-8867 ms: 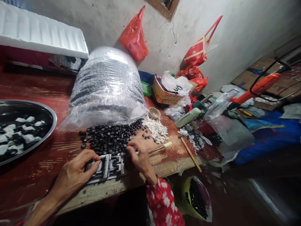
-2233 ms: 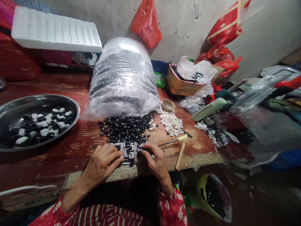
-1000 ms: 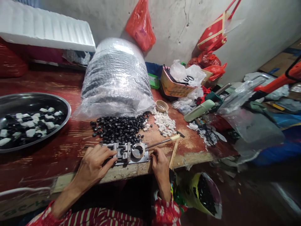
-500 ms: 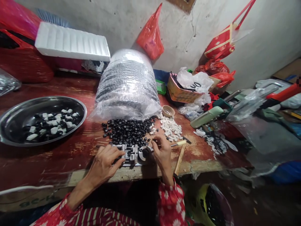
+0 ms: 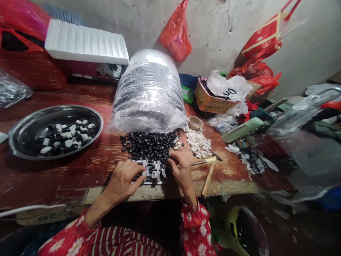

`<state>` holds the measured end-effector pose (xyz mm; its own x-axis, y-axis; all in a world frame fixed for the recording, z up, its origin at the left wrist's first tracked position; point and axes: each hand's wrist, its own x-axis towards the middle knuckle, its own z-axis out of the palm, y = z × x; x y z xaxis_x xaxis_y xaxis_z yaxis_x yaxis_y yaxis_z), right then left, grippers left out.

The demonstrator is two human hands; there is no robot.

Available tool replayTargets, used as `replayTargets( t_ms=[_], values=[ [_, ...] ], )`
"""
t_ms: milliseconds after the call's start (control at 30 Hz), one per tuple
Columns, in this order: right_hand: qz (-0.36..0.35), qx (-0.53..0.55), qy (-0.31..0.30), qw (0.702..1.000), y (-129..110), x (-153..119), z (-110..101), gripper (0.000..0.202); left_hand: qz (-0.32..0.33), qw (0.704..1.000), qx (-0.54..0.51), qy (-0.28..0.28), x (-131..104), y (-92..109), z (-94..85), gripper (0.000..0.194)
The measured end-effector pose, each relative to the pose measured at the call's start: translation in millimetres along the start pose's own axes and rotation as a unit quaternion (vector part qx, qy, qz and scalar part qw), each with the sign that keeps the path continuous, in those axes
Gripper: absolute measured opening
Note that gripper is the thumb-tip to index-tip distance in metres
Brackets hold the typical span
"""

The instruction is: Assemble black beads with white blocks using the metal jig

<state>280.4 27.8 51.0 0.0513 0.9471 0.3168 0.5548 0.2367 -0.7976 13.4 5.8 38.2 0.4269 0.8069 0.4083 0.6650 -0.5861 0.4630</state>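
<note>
A small metal vise-like fixture (image 5: 152, 172) lies at the table's front edge, with sliding bars and a ring-shaped right end. My left hand (image 5: 124, 176) rests on its left end, fingers curled and thumb along the near side, gripping it. Over the ring end, my right hand (image 5: 182, 173) has thumb and forefinger drawn together; whatever is between them is too small or hidden to name. Just behind the fixture spreads a pile of small round black parts (image 5: 150, 144). Small white plastic pieces (image 5: 199, 143) are heaped to its right.
A steel basin (image 5: 18, 151) holding black and white pieces stands left. Behind the black pile sits a bulging plastic-wrapped sack (image 5: 149, 89). A screwdriver with a pale handle (image 5: 211, 160) and a hammer (image 5: 208, 179) lie right, below a tan ring-shaped dish (image 5: 195, 122).
My right hand has shifted left over the fixture's ring end, hiding more of it. My left hand stays on the fixture. The whole view has shifted slightly.
</note>
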Motion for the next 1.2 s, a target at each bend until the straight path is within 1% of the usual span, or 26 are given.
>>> replayTargets(
  t_ms=[100, 233, 400, 600, 767, 833, 933, 967, 1033, 1133, 1200],
  values=[
    [-0.016, 0.000, -0.024, 1.000, -15.6, -10.4, 3.4, 0.014, -0.004, 1.000, 0.000, -0.013, -0.6, -0.1, -0.9, 0.016],
    [-0.068, 0.004, -0.072, 0.995, -29.3, -11.9, 13.1, 0.011, -0.004, 1.000, 0.007, -0.019, -2.1, 0.2, -1.0, 0.015],
    [-0.076, -0.008, -0.068, 0.995, -27.9, -6.8, 21.4, 0.013, 0.007, 1.000, 0.020, -0.021, -4.1, 2.3, -1.7, 0.015],
    [-0.083, -0.019, -0.076, 0.993, -24.2, -9.6, 21.7, 0.009, 0.008, 1.000, 0.028, -0.009, -5.5, 4.2, -1.9, 0.016],
    [-0.096, -0.040, -0.103, 0.989, -30.0, -9.4, 25.8, 0.012, 0.020, 1.000, -0.002, -0.013, -9.9, -0.7, -1.2, 0.019],
    [-0.106, -0.050, -0.118, 0.986, -32.9, -7.3, 30.2, 0.014, 0.017, 0.999, -0.033, 0.006, -11.6, -2.1, -1.1, 0.025],
    [-0.118, -0.068, -0.125, 0.983, -34.0, -2.0, 33.5, 0.013, -0.001, 0.993, -0.092, 0.072, -12.5, -4.3, -2.9, 0.027],
    [-0.114, -0.072, -0.117, 0.984, -32.6, 0.4, 32.8, 0.013, -0.009, 0.989, -0.107, 0.099, -12.4, -5.6, -4.3, 0.026],
    [-0.092, -0.077, -0.080, 0.990, -26.1, 6.1, 29.4, 0.014, -0.030, 0.983, -0.121, 0.137, -11.5, -9.9, -8.0, 0.022],
    [-0.047, -0.105, -0.020, 0.993, -8.3, 16.4, 22.7, 0.014, -0.070, 0.977, -0.124, 0.156, -8.4, -19.4, -14.6, 0.015],
    [-0.031, -0.127, -0.024, 0.991, 6.5, 24.1, 18.7, 0.015, -0.099, 0.975, -0.125, 0.156, -4.6, -25.8, -18.6, 0.015]
  ],
)
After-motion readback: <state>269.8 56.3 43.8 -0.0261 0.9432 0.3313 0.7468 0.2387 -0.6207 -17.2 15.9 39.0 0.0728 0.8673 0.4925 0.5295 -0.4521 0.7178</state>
